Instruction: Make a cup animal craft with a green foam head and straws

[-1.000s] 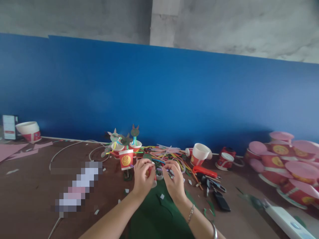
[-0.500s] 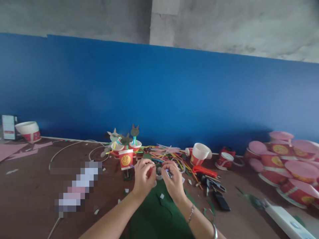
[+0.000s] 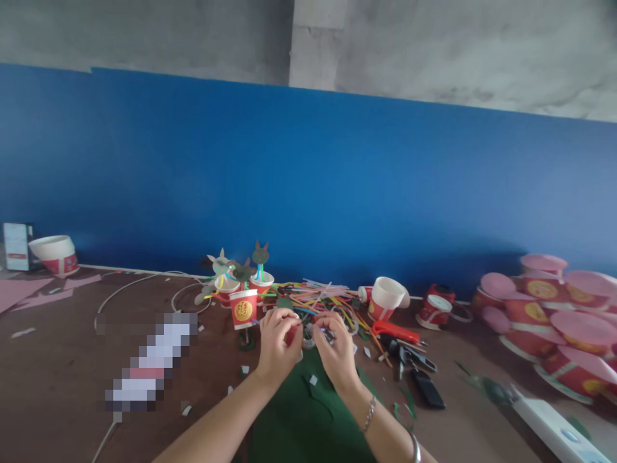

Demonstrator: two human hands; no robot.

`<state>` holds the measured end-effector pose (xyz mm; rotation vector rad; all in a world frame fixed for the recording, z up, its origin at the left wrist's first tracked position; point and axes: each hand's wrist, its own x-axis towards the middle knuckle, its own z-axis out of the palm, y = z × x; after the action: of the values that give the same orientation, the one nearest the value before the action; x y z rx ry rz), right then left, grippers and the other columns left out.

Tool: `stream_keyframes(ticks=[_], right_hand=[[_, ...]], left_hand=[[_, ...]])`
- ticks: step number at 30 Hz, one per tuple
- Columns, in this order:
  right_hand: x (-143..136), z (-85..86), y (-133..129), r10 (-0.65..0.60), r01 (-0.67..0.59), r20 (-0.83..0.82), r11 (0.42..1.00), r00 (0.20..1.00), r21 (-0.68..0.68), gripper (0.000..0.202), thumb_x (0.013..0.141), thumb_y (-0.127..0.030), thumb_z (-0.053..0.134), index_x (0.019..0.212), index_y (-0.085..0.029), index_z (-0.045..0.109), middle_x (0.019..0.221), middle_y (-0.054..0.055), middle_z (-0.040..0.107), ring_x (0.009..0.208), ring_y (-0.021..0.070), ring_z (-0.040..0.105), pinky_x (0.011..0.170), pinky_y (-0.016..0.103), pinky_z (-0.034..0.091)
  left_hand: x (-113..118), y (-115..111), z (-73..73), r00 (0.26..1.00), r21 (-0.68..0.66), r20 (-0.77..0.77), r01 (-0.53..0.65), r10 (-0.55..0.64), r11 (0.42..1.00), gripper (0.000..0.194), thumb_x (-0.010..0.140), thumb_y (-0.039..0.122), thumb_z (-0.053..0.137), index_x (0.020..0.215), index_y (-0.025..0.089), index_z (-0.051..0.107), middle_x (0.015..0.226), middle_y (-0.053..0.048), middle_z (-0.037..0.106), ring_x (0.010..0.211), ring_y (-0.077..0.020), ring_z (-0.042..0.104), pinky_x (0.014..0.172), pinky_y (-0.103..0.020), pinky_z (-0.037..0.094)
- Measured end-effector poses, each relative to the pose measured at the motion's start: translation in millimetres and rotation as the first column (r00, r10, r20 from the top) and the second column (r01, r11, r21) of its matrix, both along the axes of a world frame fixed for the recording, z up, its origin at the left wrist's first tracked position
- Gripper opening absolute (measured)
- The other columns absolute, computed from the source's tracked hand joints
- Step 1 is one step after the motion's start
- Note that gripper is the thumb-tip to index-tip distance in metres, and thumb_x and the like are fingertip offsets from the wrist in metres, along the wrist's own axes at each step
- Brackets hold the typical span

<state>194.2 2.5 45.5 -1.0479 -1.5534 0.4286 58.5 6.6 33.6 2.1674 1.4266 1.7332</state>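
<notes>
My left hand (image 3: 279,339) is closed in a pinch, its fingertips turned toward my right hand. Facing it with a small gap between them, my right hand (image 3: 336,347) is pinched too. Whatever small thing either hand holds is too small to make out. Just left of my left hand stands a red paper cup (image 3: 243,310) with a gold emblem, a bit of purple showing between cup and hand. Under both wrists lies a dark green sheet (image 3: 308,418). Behind my fingers spreads a pile of coloured strips (image 3: 328,294).
Cups topped with paper animal heads (image 3: 261,254) stand behind. To the right are a white-rimmed cup (image 3: 385,296), a red-orange tool (image 3: 396,332), keys with a black fob (image 3: 428,388), and stacked cups with pink discs (image 3: 544,308). A white cable (image 3: 103,308) curves at left.
My right hand has shifted very slightly. My left hand and the things on the table look the same.
</notes>
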Motion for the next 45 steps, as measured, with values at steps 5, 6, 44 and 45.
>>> stream_keyframes(ticks=[5, 6, 44, 45], right_hand=[[-0.8, 1.1, -0.4, 0.011, -0.011, 0.009, 1.0, 1.0, 0.004, 0.011, 0.079, -0.02, 0.053, 0.068, -0.019, 0.055, 0.084, 0.006, 0.059, 0.085, 0.021, 0.055, 0.077, 0.034, 0.044], [-0.9, 1.4, -0.5, 0.012, -0.012, 0.01, 1.0, 1.0, 0.003, 0.011, 0.079, -0.02, 0.053, 0.068, -0.019, 0.055, 0.085, 0.006, 0.059, 0.086, 0.0211, 0.055, 0.078, 0.035, 0.044], [3.8, -3.9, 3.8, 0.038, -0.033, 0.067, 0.997, 0.997, -0.065, 0.022, 0.087, -0.033, 0.048, 0.073, -0.019, 0.056, 0.07, 0.001, 0.057, 0.068, 0.0162, 0.054, 0.064, 0.027, 0.044], [3.5, -3.8, 4.0, 0.052, -0.047, 0.104, 0.997, 0.993, -0.054, 0.022, 0.088, -0.032, 0.047, 0.072, -0.019, 0.055, 0.07, 0.001, 0.056, 0.067, 0.0158, 0.053, 0.063, 0.026, 0.043]], left_hand=[[-0.3, -0.7, 0.2, 1.0, 0.008, -0.009, 0.005, -0.005, 1.0, 0.01, 0.08, 0.019, 0.052, 0.078, 0.019, 0.063, 0.087, -0.005, 0.06, 0.086, -0.0204, 0.055, 0.079, -0.036, 0.041], [-0.4, -0.5, 0.1, 1.0, 0.008, -0.01, 0.008, -0.008, 1.0, 0.011, 0.08, 0.019, 0.052, 0.078, 0.019, 0.063, 0.088, -0.005, 0.06, 0.086, -0.0205, 0.055, 0.078, -0.036, 0.041], [-0.1, 3.2, -2.6, 0.976, -0.077, 0.131, 0.182, -0.171, 0.98, 0.012, 0.081, 0.017, 0.05, 0.076, 0.02, 0.061, 0.091, -0.006, 0.059, 0.091, -0.0206, 0.054, 0.084, -0.037, 0.043], [-0.2, 1.7, -1.2, 0.973, -0.093, 0.131, 0.204, -0.191, 0.974, 0.012, 0.081, 0.017, 0.049, 0.076, 0.02, 0.06, 0.092, -0.006, 0.058, 0.092, -0.0207, 0.054, 0.085, -0.037, 0.043]])
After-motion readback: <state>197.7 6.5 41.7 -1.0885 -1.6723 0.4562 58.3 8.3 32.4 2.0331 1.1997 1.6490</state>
